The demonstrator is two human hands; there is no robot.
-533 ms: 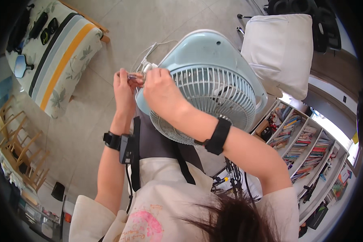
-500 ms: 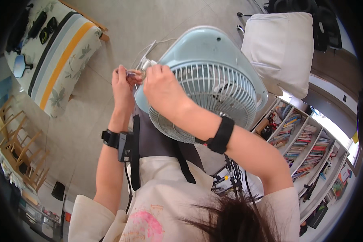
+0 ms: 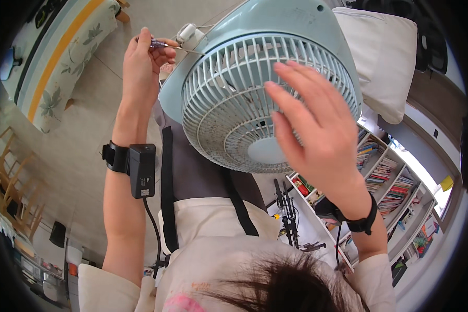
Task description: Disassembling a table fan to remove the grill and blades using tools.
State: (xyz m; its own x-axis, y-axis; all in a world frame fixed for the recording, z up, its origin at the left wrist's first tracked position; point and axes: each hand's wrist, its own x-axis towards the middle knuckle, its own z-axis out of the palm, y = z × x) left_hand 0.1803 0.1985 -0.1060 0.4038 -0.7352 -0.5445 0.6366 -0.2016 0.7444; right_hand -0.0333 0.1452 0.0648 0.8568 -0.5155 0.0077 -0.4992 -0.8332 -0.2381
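Note:
A pale blue fan with a round slatted grille lies in front of my lap, its grille dusty and turned up toward me. In my left hand, fingers closed, is a screwdriver with a purplish handle. Its thin metal shaft points right and reaches the grille's upper left edge; whether the tip touches a screw cannot be made out. Over the right part of the grille hovers my right hand, empty, with its fingers spread. A white plug-like piece on a cord is beside the fan's left edge.
A white cushioned seat stands beyond the fan on the right. Bookshelves line the right side, with a dark bicycle-like frame nearer me. On the left are a patterned covered bed or bench and wooden chairs.
My right hand has left the fan's left edge, moved right and opened. My left hand, still on the screwdriver, has shifted left and farther away. The fan appears closer and larger in view.

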